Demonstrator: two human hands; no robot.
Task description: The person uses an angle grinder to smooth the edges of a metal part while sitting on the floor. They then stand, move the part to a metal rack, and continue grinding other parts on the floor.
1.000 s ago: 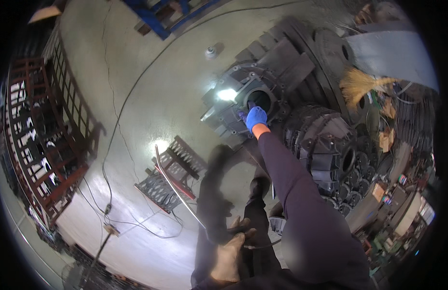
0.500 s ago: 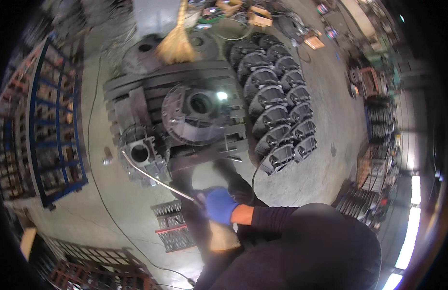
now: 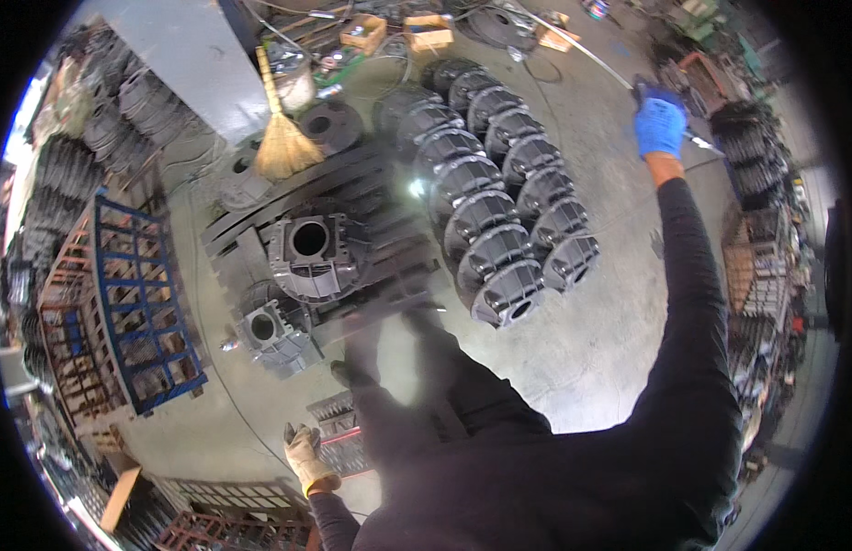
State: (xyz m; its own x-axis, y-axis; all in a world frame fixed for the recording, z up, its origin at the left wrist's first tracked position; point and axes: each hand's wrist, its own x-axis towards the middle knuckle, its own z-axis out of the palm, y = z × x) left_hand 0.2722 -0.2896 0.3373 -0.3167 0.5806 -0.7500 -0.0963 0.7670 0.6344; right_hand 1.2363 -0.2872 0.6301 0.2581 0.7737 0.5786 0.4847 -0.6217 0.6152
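Note:
Out at the upper right, my right hand [image 3: 660, 126], in a blue glove, is closed round the dark handle of what looks like an air blow gun. Its long thin metal tube [image 3: 586, 50] points up and left, away from the castings. A silver fitting [image 3: 701, 142] shows on the other side of the fist. My left hand [image 3: 306, 456], in a beige glove, is low at the left with its fingers apart and nothing in it. Ahead of my legs, a large grey housing casting [image 3: 338, 250] with a round bore rests on a dark pallet [image 3: 233, 220]. A smaller casting [image 3: 270, 332] sits at its near left.
Two rows of dark bell-shaped castings [image 3: 485, 220] stand on the floor right of the pallet. A straw broom [image 3: 283, 147] leans behind it. At the left is a blue metal rack [image 3: 150, 312]; a thin cable runs along the floor beside it. Slotted metal parts [image 3: 338, 413] lie by my left leg.
My right hand has swung from in front of my body far out to the upper right, carrying the blow gun. My left hand has moved away to the left. The view has shifted too.

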